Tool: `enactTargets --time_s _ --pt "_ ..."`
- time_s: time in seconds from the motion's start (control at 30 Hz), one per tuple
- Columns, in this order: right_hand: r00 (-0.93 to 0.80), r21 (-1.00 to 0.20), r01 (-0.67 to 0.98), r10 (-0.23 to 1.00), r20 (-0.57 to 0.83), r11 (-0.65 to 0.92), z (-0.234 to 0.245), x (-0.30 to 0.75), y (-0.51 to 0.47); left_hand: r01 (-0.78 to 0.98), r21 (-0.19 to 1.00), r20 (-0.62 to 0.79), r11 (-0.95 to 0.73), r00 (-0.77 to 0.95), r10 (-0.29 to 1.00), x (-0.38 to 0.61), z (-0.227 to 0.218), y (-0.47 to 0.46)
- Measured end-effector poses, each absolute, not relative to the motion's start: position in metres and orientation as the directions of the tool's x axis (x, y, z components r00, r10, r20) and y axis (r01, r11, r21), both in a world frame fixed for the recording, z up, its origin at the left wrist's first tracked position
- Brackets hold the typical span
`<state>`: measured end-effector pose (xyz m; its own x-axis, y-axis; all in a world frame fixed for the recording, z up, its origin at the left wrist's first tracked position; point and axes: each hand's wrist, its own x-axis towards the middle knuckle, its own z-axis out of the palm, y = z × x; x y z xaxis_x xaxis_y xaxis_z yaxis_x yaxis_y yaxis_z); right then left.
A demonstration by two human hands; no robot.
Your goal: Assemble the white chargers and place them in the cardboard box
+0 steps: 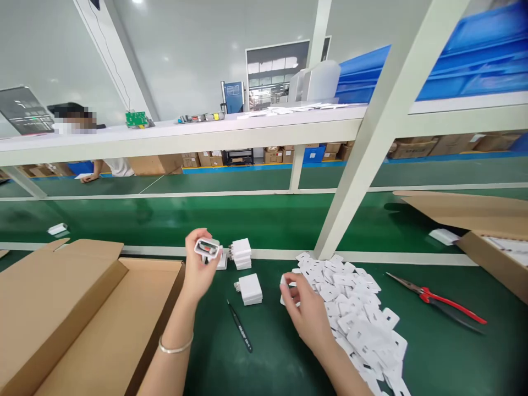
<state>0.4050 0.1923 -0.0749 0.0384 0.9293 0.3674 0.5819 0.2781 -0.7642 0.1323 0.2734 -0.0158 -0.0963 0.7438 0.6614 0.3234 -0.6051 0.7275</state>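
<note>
My left hand is closed around a white charger housing, its open end facing me with small parts inside. Near the pile's left edge, my right hand pinches a small white plate, partly hidden by the fingers. Beside it spreads a heap of white plastic plates with small cut-outs. Stacked white chargers with metal prongs stand between my hands, and another stack of chargers sits just behind. Black tweezers lie on the green bench in front of them.
An open cardboard box stands at left, another cardboard box at right. Red-handled pliers lie right of the heap. A slanted white post rises behind it to a shelf. A co-worker's hand shows across the bench.
</note>
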Motion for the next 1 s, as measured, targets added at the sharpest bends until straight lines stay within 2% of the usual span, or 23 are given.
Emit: enactTargets --time_s 0.1,0.2,0.43,0.53,0.63,0.77,0.83,0.9,1.0 --pt "0.102 -0.853 0.468 0.945 0.311 0.23 -0.065 0.408 0.193 0.34 0.73 0.643 -0.593 -0.048 0.765 0.146 -0.012 0.22" --pt "0.109 -0.855 0.427 0.922 0.372 0.294 -0.048 0.409 0.19 0.322 0.724 0.647 -0.611 -0.009 0.762 0.154 -0.01 0.185" --pt "-0.082 -0.673 0.438 0.772 0.63 0.596 0.008 0.381 0.156 0.192 0.814 0.554 -0.548 0.028 0.832 0.165 -0.01 0.148" --pt "-0.166 -0.557 0.524 0.719 0.675 0.644 0.014 0.369 0.146 0.173 0.824 0.545 -0.539 0.019 0.838 0.168 -0.013 0.137" --pt "-0.215 -0.442 0.718 0.775 0.594 0.538 -0.006 0.368 0.148 0.198 0.875 0.46 -0.441 -0.062 0.886 0.164 -0.023 0.126" --pt "-0.276 -0.247 0.894 0.895 0.351 0.373 -0.06 0.379 0.155 0.121 0.967 0.245 -0.223 -0.22 0.944 0.153 -0.048 0.107" --pt "-0.286 -0.153 0.925 0.903 0.321 0.348 -0.082 0.382 0.153 0.059 0.985 0.172 -0.162 -0.236 0.956 0.148 -0.063 0.097" --pt "-0.308 -0.097 0.927 0.884 0.35 0.362 -0.095 0.376 0.146 0.034 0.989 0.145 -0.141 -0.214 0.966 0.144 -0.077 0.087" --pt "-0.398 -0.112 0.885 0.859 0.322 0.452 -0.1 0.35 0.136 0.013 0.99 0.142 -0.141 -0.129 0.981 0.141 -0.087 0.072"
